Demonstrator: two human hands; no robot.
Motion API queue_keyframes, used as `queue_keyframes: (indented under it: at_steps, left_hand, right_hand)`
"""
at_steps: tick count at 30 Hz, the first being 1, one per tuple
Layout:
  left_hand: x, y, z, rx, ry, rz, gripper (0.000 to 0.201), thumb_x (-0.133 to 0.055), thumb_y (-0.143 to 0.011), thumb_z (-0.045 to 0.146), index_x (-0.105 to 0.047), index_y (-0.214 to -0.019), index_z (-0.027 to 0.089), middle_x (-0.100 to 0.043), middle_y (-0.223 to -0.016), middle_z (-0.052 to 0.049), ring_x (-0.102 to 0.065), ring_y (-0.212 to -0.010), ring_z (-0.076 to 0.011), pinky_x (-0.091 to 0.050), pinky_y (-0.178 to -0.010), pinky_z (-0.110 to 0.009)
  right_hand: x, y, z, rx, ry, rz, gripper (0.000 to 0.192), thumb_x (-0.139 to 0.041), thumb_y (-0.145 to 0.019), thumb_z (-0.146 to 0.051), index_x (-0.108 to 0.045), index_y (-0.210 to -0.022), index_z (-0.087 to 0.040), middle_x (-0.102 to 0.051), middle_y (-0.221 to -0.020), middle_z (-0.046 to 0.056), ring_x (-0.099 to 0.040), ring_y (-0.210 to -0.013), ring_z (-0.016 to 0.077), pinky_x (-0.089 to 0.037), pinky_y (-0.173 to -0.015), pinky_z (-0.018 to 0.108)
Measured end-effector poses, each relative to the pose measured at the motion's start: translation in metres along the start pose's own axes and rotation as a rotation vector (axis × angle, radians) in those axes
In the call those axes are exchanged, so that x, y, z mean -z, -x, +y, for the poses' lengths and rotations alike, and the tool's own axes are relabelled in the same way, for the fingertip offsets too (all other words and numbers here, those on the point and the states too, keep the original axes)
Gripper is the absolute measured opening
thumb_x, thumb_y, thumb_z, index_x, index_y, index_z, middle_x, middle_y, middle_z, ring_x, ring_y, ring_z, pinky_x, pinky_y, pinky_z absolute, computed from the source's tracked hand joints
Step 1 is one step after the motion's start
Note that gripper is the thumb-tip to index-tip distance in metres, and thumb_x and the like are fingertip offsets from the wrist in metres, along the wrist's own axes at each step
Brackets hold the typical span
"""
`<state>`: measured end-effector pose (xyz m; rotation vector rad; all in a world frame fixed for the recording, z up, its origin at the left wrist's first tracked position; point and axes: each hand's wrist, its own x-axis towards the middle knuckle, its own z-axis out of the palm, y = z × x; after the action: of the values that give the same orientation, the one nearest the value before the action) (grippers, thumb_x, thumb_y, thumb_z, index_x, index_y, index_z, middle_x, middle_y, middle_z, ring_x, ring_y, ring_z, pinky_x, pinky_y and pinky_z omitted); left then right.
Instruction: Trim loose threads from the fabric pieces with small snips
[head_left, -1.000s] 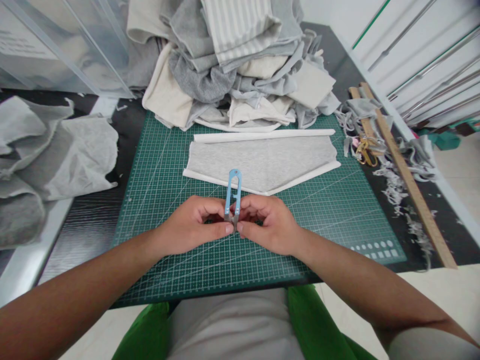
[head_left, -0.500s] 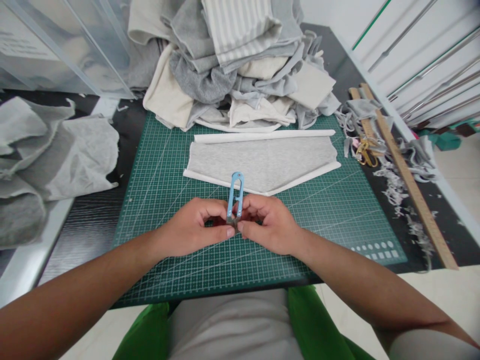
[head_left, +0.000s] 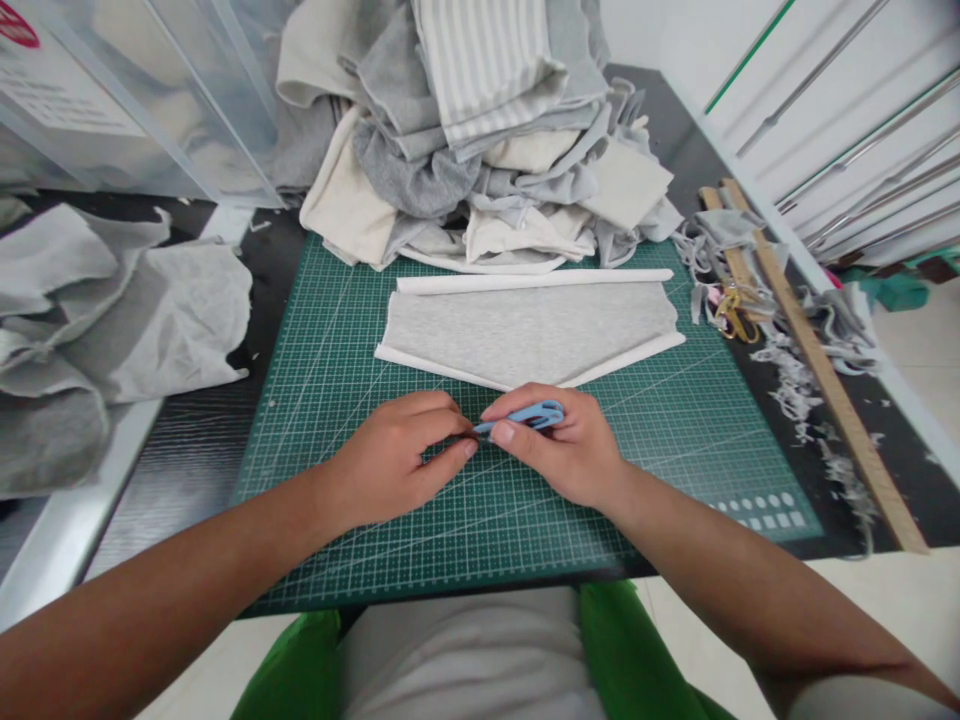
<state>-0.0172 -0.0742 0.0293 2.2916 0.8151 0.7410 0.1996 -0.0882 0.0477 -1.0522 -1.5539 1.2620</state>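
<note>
Your right hand (head_left: pixel 559 445) pinches the blue metal thread snips (head_left: pixel 529 416), lying sideways, tips toward your curled left hand (head_left: pixel 397 460).

blue snips (head_left: pixel 531 415) | was upright, now flat | right hand (head_left: pixel 566 455)

Both forearms bare to the frame edge, no sleeves, watch or rings visible on left hand (head_left: pixel 390 465) or right hand (head_left: pixel 570 455); short trimmed nails; light grey top with bright green garment at lap.
</note>
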Motion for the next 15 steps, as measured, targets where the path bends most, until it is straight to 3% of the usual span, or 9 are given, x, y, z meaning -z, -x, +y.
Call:
queue_keyframes:
  at_steps: [3,7,12,15]
  left_hand:
    - [0.007,-0.003,-0.008,0.007,-0.147,0.163,0.013,-0.060,-0.095,0.018,-0.069,-0.103,0.015,-0.065,-0.099,-0.006,-0.063,-0.093,-0.0161,-0.053,-0.085,-0.031]
    - [0.017,-0.006,-0.026,0.053,-0.402,0.282,0.022,-0.061,-0.094,0.021,-0.069,-0.112,0.012,-0.065,-0.114,-0.011,-0.062,-0.108,-0.0230,-0.052,-0.098,-0.041]
    - [0.021,-0.007,-0.040,0.110,-0.602,0.104,0.028,-0.061,-0.093,0.025,-0.070,-0.117,0.012,-0.068,-0.121,-0.012,-0.062,-0.114,-0.0300,-0.050,-0.102,-0.049]
    - [0.020,-0.007,-0.035,0.088,-0.661,0.047,0.028,-0.059,-0.095,0.026,-0.071,-0.114,0.012,-0.069,-0.119,-0.011,-0.063,-0.113,-0.0315,-0.050,-0.102,-0.052]
  right_hand:
    - [0.003,-0.001,-0.001,-0.027,-0.106,0.101,0.015,-0.075,-0.085,-0.033,-0.076,-0.095,-0.022,-0.070,-0.063,-0.003,-0.062,-0.053,0.0096,-0.047,-0.049,0.022]
    - [0.006,-0.008,0.004,-0.127,-0.164,0.199,0.021,-0.078,-0.081,-0.035,-0.074,-0.097,-0.021,-0.079,-0.083,0.003,-0.073,-0.065,0.0159,-0.049,-0.046,0.022]
    - [0.011,-0.020,0.012,-0.262,-0.121,0.211,0.022,-0.080,-0.073,-0.031,-0.063,-0.079,-0.019,-0.075,-0.073,0.002,-0.068,-0.059,0.0147,-0.050,-0.050,0.024]
    - [0.016,-0.023,0.016,-0.234,0.013,0.237,0.024,-0.079,-0.072,-0.033,-0.059,-0.078,-0.021,-0.068,-0.064,-0.002,-0.062,-0.056,0.0133,-0.049,-0.053,0.027]
